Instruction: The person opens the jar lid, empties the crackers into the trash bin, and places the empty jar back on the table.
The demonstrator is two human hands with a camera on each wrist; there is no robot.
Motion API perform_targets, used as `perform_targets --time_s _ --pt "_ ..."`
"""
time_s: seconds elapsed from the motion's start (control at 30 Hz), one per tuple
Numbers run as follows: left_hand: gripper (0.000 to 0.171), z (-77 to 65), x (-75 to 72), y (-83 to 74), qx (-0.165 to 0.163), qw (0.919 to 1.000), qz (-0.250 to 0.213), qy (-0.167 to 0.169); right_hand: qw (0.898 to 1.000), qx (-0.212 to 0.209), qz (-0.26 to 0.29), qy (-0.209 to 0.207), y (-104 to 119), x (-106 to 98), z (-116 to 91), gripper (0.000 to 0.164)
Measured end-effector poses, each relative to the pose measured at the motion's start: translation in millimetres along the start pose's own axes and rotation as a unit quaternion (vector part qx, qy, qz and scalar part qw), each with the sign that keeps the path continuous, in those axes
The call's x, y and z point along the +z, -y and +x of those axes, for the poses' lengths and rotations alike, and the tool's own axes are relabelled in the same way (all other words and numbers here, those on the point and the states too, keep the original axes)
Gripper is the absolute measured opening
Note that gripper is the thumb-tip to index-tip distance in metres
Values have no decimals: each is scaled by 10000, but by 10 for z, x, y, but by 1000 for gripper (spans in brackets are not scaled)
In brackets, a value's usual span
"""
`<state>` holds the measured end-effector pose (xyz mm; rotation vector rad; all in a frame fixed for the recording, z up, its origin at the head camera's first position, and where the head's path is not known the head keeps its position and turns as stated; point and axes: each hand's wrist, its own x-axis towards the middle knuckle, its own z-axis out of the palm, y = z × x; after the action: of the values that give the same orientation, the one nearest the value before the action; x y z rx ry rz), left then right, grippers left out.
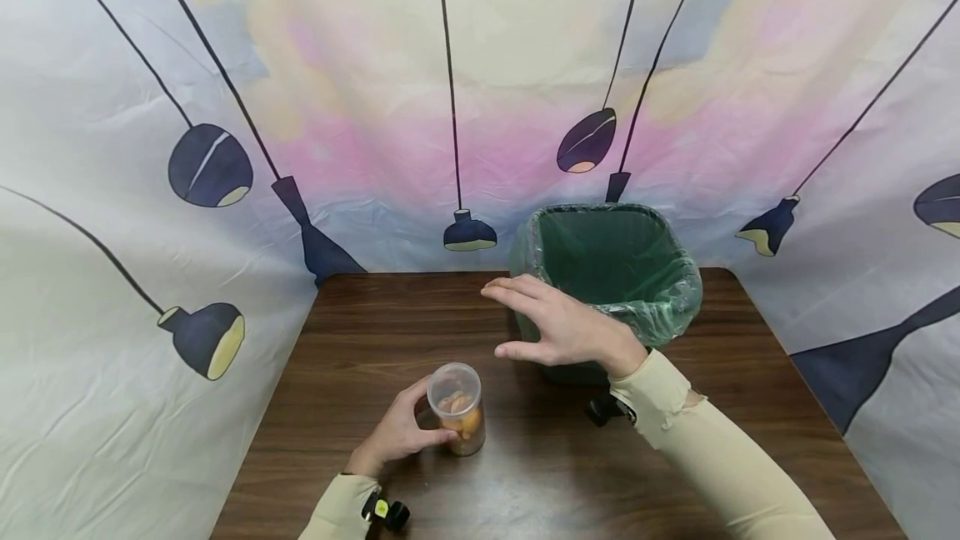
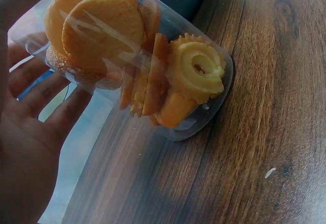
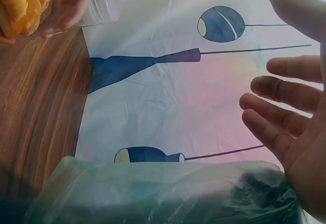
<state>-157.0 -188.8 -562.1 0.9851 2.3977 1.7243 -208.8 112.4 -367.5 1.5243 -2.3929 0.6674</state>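
Observation:
A clear plastic jar [image 1: 468, 415] of biscuits stands on the table toward the front. My left hand [image 1: 405, 427] grips it from the left, thumb on the near side and fingers round the far side. Through its wall in the left wrist view, round biscuits [image 2: 104, 35] and a ring-shaped biscuit [image 2: 196, 68] show. My right hand [image 1: 566, 323] is raised with fingers extended and thumb apart, holding nothing. It overlaps the near left side of a green bin [image 1: 528, 327] in the head view. In the right wrist view its fingers [image 3: 275, 96] are spread in the air.
The bin stands at the back right of the wooden table [image 1: 375, 332], lined with a translucent green bag [image 1: 660, 315] folded over its rim. A cloth [image 1: 360, 65] printed with hanging lamps surrounds the table at the back and sides. A small white crumb [image 2: 270, 173] lies on the tabletop.

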Motion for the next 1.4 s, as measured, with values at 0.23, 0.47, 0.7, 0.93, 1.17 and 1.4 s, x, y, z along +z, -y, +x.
perform_targets --time_s 0.23,0.47,0.7,0.93,1.17,1.4 --pt "79 0 -2 -22 -82 9999 64 -41 9999 -97 -23 -37 26 35 8 75" --pt "79 -2 -9 -22 -71 9999 98 -64 9997 -218 -73 -38 45 76 12 75" --pt "80 -7 1 -16 -108 9998 153 -101 9999 -97 -64 25 65 108 -9 74" --pt "78 14 -2 -182 32 9997 171 -179 9999 -68 -84 44 79 153 -2 71" --pt "78 -3 12 -146 141 9996 105 -198 9995 -282 -103 -31 84 205 -10 71" --pt "79 -22 16 -4 101 9998 32 -169 9988 -442 -150 -132 97 254 -1 72"
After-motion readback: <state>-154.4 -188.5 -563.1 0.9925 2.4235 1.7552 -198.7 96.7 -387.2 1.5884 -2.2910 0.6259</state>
